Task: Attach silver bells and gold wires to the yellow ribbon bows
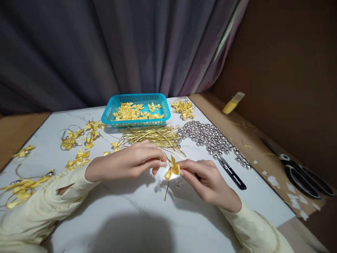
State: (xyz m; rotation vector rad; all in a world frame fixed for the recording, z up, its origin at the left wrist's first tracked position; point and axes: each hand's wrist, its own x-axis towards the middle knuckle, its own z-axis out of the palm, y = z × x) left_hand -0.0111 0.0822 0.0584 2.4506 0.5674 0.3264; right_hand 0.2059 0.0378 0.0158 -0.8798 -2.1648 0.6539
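Observation:
A yellow satin ribbon bow [172,169] is pinched between the thumb and index finger of my right hand [207,179], above the white tabletop. Gold cord [166,191] runs by the bow, and its loose end points down toward me. My left hand [134,160] is just left of the bow, thumb and index finger closed together at what looks like the cord's upper part; the fingertips partly hide it. Below the bow there is a small silver bead [178,185]. Behind my hands lies a pile of cut gold cords [152,134].
A blue plastic basket [105,116] holds yellow bows. Many silver beads [205,135] are spread at right, near black thread snips [231,172]. Large scissors [300,175], paper scraps [273,180] and a tube with yellow contents [233,103] lie farther right. Corded bows [70,140] sit at left.

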